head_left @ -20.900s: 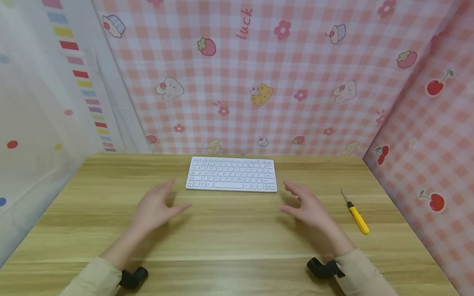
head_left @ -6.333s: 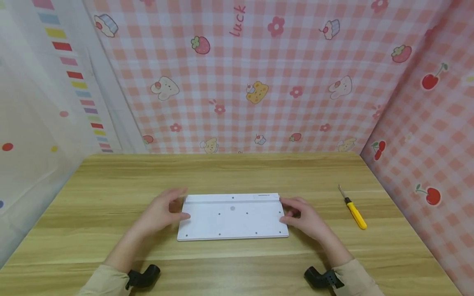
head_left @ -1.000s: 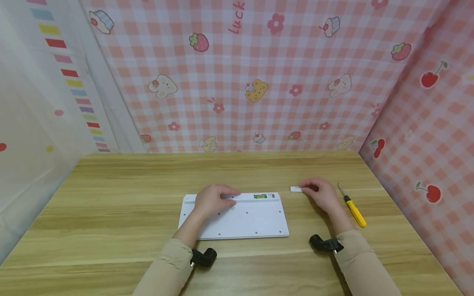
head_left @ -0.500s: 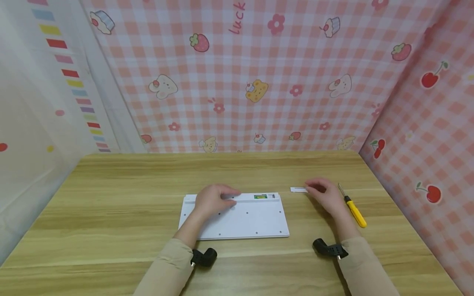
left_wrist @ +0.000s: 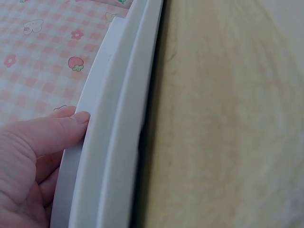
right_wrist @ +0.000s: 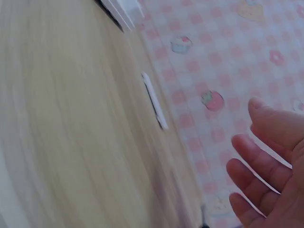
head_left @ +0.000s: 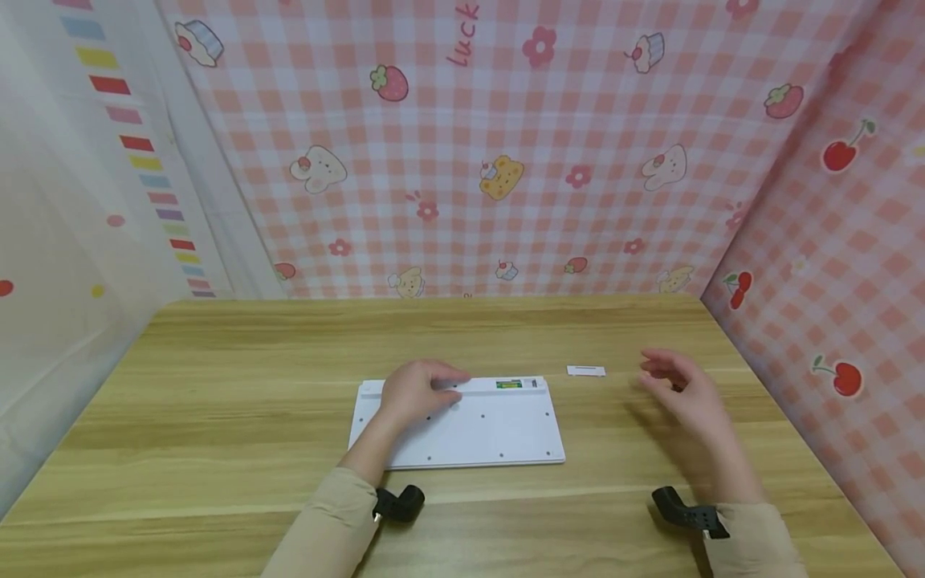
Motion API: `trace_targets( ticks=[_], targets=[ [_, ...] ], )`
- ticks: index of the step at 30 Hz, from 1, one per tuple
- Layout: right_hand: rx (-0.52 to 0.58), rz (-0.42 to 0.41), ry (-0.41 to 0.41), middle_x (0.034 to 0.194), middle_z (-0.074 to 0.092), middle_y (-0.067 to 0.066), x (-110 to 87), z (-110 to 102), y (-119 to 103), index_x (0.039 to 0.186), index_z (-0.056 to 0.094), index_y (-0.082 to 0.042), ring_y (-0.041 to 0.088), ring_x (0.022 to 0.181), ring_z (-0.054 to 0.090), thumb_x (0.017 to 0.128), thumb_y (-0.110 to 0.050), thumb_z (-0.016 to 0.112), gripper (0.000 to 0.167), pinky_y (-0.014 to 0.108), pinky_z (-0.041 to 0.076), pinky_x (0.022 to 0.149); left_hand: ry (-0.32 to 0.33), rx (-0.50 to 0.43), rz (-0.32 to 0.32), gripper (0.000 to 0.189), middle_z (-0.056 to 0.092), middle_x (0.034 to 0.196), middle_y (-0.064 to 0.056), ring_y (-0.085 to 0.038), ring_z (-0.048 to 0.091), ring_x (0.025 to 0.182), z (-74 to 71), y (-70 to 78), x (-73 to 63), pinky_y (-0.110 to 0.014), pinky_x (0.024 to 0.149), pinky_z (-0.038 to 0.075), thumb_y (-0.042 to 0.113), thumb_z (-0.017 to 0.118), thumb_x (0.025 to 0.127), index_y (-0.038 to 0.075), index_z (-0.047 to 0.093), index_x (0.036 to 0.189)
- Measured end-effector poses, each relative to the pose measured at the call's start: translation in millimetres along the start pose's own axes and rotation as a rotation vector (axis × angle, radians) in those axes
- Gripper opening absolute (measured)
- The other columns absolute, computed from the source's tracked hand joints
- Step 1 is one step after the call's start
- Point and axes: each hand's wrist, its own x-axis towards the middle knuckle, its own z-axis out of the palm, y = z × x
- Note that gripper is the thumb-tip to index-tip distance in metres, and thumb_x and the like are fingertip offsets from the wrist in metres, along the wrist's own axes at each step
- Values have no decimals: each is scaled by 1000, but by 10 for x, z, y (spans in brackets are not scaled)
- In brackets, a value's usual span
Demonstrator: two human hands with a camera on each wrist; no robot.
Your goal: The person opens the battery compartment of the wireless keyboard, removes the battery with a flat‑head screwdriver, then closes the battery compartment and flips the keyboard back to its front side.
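A white keyboard (head_left: 506, 433) lies face down on the wooden table, its raised bar along the far side. In that bar an uncovered slot shows a green battery (head_left: 509, 384). My left hand (head_left: 415, 393) holds the bar near its middle; in the left wrist view the thumb (left_wrist: 66, 130) presses one face and the fingers are behind. The small white battery cover (head_left: 586, 371) lies on the table right of the keyboard. My right hand (head_left: 690, 397) is off to the right of the cover, fingers apart and loosely bent, holding nothing.
In the right wrist view a thin dark shaft, apparently the screwdriver's (right_wrist: 204, 213), shows at the bottom edge; in the head view the right hand hides it. Checked cloth (head_left: 448, 160) hangs behind the table (head_left: 253, 369) and along its right side.
My right hand has let go of the battery cover and moved right, over where the screwdriver lay in view. My left hand has stayed on the keyboard. Earlier, the keyboard lay keys up.
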Motion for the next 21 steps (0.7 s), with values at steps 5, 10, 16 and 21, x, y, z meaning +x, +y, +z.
trace_targets(
  ticks=[5, 10, 16, 21],
  targets=[
    [-84, 74, -7, 124, 61, 26, -113, -194, 43, 136, 54, 1, 15, 112, 55, 95, -20, 69, 48, 46, 39, 103, 4, 12, 6, 27, 72, 113, 5, -19, 64, 112, 0, 4, -4, -43, 97, 47, 18, 82, 82, 26, 78, 108],
    [-108, 111, -62, 129, 55, 32, -184, -350, 179, 141, 47, 4, 46, 117, 49, 96, -19, 68, 55, 33, 43, 99, 5, 9, 10, 27, 72, 113, 5, -19, 64, 112, 1, 21, -5, -44, 97, 46, 19, 82, 82, 26, 78, 108],
    [-153, 128, -160, 125, 54, 35, -231, -441, 356, 142, 44, 8, 49, 109, 56, 94, -16, 70, 61, 12, 46, 76, 8, 19, 25, 27, 72, 114, 4, -20, 64, 112, 6, 13, -5, -44, 97, 46, 18, 81, 82, 25, 78, 108],
    [-135, 139, -245, 126, 52, 37, -245, -445, 446, 145, 37, 11, 49, 111, 54, 93, -16, 71, 67, 18, 49, 76, 10, 16, 16, 28, 71, 115, 4, -20, 63, 113, -1, 7, -12, -44, 98, 46, 18, 82, 82, 26, 78, 108]
  ],
)
